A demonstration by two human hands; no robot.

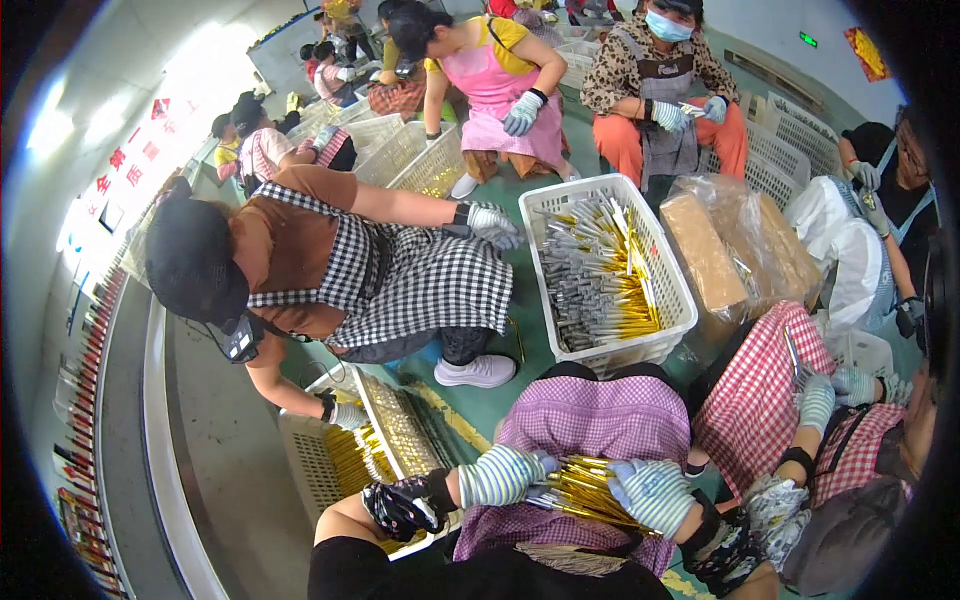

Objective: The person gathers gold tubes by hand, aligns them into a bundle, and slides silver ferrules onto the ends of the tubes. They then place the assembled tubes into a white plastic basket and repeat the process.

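Left hand in a striped glove is closing around the near end of a bundle of gold rods, fingers wrapped, at about 6 o'clock in the view. Right hand, same kind of glove, is gripping the same bundle from the other side, fingers curled over it. Bundle is lying over the lap on a purple checked apron. Long axis is running roughly 10 to 4 o'clock, nearly level, far ends pointing toward the right hand; rods are fanning slightly at the left end.

At 7 o'clock, a white slotted crate is sitting on the floor, holding more gold rods packed lengthwise. A person in a black-and-white checked apron is bending over it, one gloved hand reaching into it.

At 4 o'clock, a neighbour in a red checked apron is working with gloved hands; what they are pinching is too small to tell.

Past the knees at 12 o'clock, a white basket is holding silver and gold rods, mostly lying along 11 to 5 o'clock. Just beside it at 2 o'clock, clear plastic bags are holding tan blocks.

Further out, more seated people in aprons are sorting beside more white crates on the green floor.
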